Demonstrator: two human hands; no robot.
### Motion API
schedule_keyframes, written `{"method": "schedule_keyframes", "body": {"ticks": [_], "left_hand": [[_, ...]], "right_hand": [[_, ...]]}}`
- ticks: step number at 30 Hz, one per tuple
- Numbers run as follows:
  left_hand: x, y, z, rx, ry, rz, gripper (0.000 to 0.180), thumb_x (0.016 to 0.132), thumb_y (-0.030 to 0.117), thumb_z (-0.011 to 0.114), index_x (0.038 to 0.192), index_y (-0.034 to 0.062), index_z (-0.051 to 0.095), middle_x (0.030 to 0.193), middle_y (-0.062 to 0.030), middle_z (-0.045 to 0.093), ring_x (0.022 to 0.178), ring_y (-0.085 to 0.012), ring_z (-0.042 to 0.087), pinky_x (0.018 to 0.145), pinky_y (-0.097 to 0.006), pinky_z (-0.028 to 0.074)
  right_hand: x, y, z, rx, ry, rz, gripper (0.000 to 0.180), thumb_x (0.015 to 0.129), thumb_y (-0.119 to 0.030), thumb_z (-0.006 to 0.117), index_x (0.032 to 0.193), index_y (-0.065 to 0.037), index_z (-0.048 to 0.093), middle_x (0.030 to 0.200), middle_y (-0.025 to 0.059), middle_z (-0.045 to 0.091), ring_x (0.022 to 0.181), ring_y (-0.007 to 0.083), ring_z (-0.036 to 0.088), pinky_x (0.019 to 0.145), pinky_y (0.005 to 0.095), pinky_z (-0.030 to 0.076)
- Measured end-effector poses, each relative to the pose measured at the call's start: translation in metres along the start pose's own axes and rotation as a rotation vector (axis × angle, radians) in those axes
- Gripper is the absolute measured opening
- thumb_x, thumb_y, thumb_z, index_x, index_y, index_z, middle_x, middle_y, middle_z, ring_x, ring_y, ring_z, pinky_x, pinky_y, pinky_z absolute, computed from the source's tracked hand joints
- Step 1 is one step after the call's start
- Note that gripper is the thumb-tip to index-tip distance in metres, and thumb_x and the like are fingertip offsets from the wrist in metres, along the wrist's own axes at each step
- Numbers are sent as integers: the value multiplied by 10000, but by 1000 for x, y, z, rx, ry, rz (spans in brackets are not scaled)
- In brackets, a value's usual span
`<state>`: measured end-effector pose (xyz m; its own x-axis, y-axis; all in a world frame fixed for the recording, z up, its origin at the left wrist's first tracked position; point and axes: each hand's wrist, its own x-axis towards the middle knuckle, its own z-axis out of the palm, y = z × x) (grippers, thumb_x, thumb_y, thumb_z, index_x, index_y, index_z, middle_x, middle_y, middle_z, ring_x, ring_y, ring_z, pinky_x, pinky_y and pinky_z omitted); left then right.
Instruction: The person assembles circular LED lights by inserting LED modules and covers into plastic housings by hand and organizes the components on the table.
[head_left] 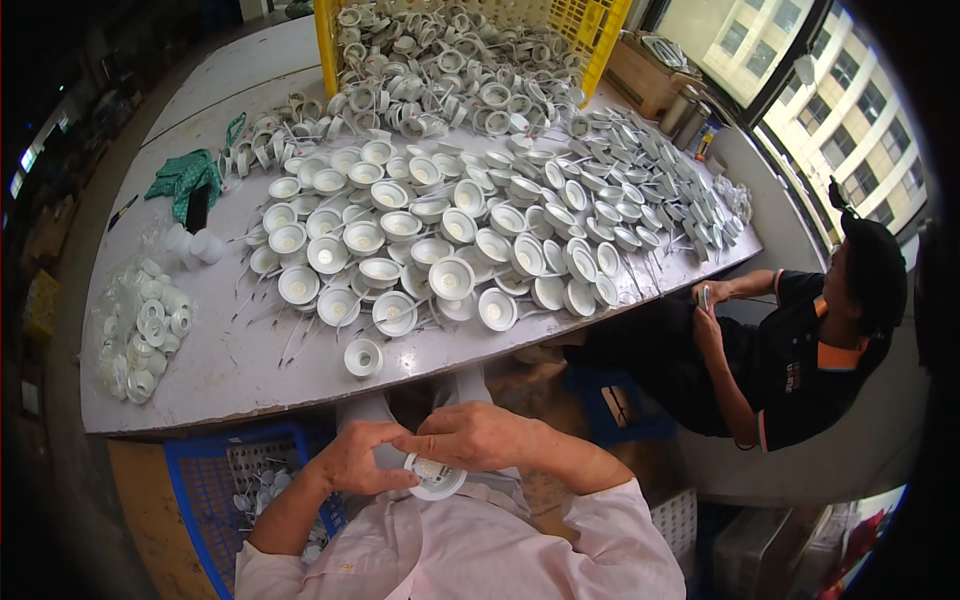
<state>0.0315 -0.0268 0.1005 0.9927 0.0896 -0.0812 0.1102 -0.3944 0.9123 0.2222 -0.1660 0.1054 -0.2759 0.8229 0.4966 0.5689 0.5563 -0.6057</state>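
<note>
Over my lap, just off the table's front edge, I hold a white round downlight (440, 487) with a pale dotted disc in its middle. My left hand (362, 458) grips its left side, thumb on the rim. From above, my right hand (470, 436) closes over its far side, fingers bent; its fingertips are partly hidden. A single white ring-shaped cup (363, 358) stands on the table (230, 375) ahead of my hands. Behind it spread many white downlights (452, 278), mostly face up, with thin wires trailing from them.
A yellow crate (600, 45) lies tipped at the back, spilling white rings (440, 75). At left are a bag of white rings (145, 330), a green cloth (180, 175) and a phone (198, 208). A blue basket (200, 480) sits below left. Another person (800, 350) sits at right holding a small part.
</note>
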Motion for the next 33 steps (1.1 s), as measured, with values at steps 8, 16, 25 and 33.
{"method": "schedule_keyframes", "body": {"ticks": [8, 16, 25, 33], "left_hand": [[-18, -33, 37, -570, -122, -231, 410, 793, 154, 755, 1112, -68, 625, 1080, -100, 659, 1006, -144, 586, 902, -312, 464], [8, -41, 42, -595, 472, -218, 372, 859, 97, 702, 1176, -56, 580, 1051, -83, 651, 905, -87, 601, 790, -256, 508], [-5, -52, 41, -786, 529, -322, 352, 912, 148, 627, 1212, -25, 568, 946, -58, 672, 727, -84, 621, 623, -215, 491], [-9, -63, 49, -590, 701, -259, 322, 922, 126, 595, 1197, -38, 564, 946, -79, 670, 715, -94, 640, 626, -228, 504]], "right_hand": [[-5, 12, 5, 298, -178, 327, 398, 822, -201, 686, 1159, -3, 605, 957, 177, 672, 816, 348, 656, 721, 386, 531], [-26, 40, 43, 863, 283, 762, 407, 934, -96, 571, 1318, 18, 502, 1099, 96, 639, 838, 115, 609, 666, 241, 529], [-18, 58, 78, 604, 346, 760, 366, 969, -138, 530, 1296, 26, 526, 1058, 90, 642, 832, 100, 600, 675, 237, 534], [8, 59, 96, 696, 388, 912, 351, 922, -66, 580, 1260, 20, 544, 1059, 74, 639, 866, 103, 608, 668, 218, 527]]}}
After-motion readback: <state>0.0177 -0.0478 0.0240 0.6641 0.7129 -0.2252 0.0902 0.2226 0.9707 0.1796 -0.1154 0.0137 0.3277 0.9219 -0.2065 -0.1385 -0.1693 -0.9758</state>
